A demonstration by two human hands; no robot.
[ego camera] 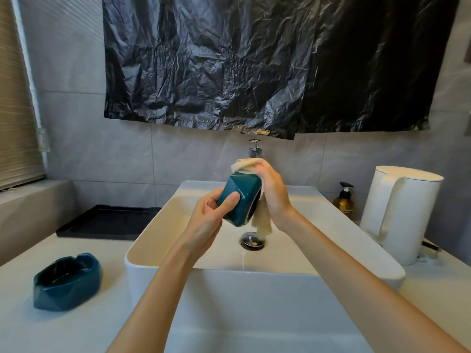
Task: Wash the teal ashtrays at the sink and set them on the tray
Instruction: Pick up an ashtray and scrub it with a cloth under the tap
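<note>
- The left hand (210, 220) grips a teal ashtray (242, 197) above the sink (229, 296). Its fingers curl round the ashtray's underside and the thumb lies flat on the side facing the camera.
- The ashtray is tipped onto its edge, so its open side faces right.
- The right hand (272, 192) holds a cream cloth (248, 164), with the fingers curled over it and pressing it against the top and open side of the ashtray. A loose end of the cloth hangs below the ashtray, over the drain (252, 241).
- A second ashtray (67, 282) sits upright on the white worktop (89, 327), left of the sink and well apart from both hands.
- The black tray (109, 221) lies on the worktop behind that ashtray, just beside the sink's left wall.
- A tap (255, 148) rises behind the hands.
- Right of the sink stand an amber pump bottle (344, 203) and a white kettle (402, 212).
- A crumpled black plastic sheet (254, 64) hangs on the tiled wall above.
</note>
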